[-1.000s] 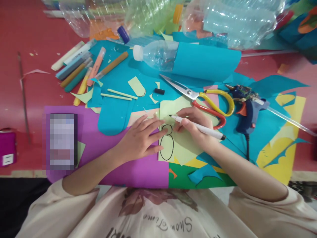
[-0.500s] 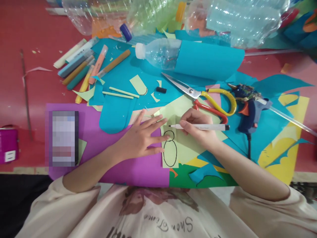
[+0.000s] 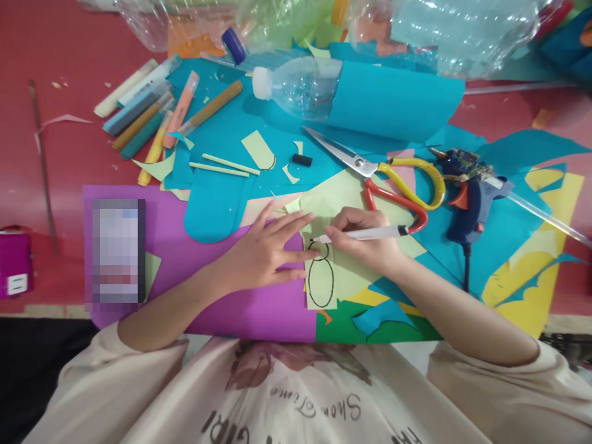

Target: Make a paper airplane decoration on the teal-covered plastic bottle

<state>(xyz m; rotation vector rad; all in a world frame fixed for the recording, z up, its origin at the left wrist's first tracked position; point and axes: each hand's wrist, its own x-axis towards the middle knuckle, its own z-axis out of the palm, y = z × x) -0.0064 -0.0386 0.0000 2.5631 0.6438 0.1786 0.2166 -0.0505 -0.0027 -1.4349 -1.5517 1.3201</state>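
Red tabletop [image 3: 60, 154] partly covered with coloured paper, clear plastic bottles [image 3: 462, 37] along the far side. At far left, a purple item [image 3: 13, 259] with a white label, then a thin dark stick [image 3: 44, 166]. Next, a phone [image 3: 118, 250], screen blurred out, lying on a purple sheet [image 3: 240, 314]. Beyond it, a cluster of coloured markers [image 3: 132, 112], partly on blue paper [image 3: 213, 213]. Farther right on that paper, two thin pale green strips [image 3: 231, 163], close together. Then the left hand [image 3: 261, 256], palm down, fingers fanned wide around nothing, fingertips reaching the left side of pale green paper [image 3: 321, 283]. Drawn there in black, a small circle above a larger oval, one finger over the circle. Pinched in the fingers of the right hand [image 3: 370, 250], a white marker [image 3: 372, 234], tip at the top of the circle; contact with the paper too small to tell. Behind, a white-capped bottle [image 3: 298, 89] on its side, partly wrapped in blue. Just beyond the right hand, scissors [image 3: 361, 163] with yellow and red handles; then a dark blue glue gun [image 3: 472, 213] and yellow paper [image 3: 555, 246].
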